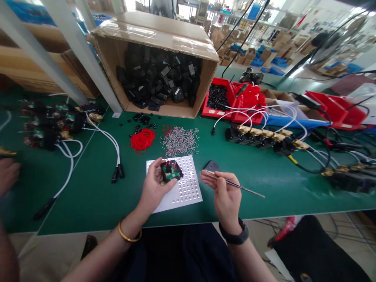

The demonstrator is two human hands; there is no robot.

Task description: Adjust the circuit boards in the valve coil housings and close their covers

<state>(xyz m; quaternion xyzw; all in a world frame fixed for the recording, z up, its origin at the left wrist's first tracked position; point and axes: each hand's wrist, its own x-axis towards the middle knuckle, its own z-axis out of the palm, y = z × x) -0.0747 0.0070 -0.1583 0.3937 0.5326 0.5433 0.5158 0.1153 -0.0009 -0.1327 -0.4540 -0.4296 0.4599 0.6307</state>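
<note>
My left hand [154, 186] grips a small black housing [171, 171] by its sides. Its open face shows a green circuit board and some red wire. Under it lies a white sheet [188, 188] with rows of small shiny round pieces. In my right hand [227, 196] is a pair of slim metal tweezers [246, 189], held between thumb and fingers and slanting down to the right. Just beyond those fingers a dark grey flat cover [212, 166] rests on the green table.
Beyond the sheet are a pile of small screws [179, 141] and a red ring bundle [142, 139]. A carton [155, 35] of black housings stands behind. Red bins [219, 96] and cabled units [258, 137] sit right, wired assemblies [55, 121] left. Another person's hand [8, 174] is far left.
</note>
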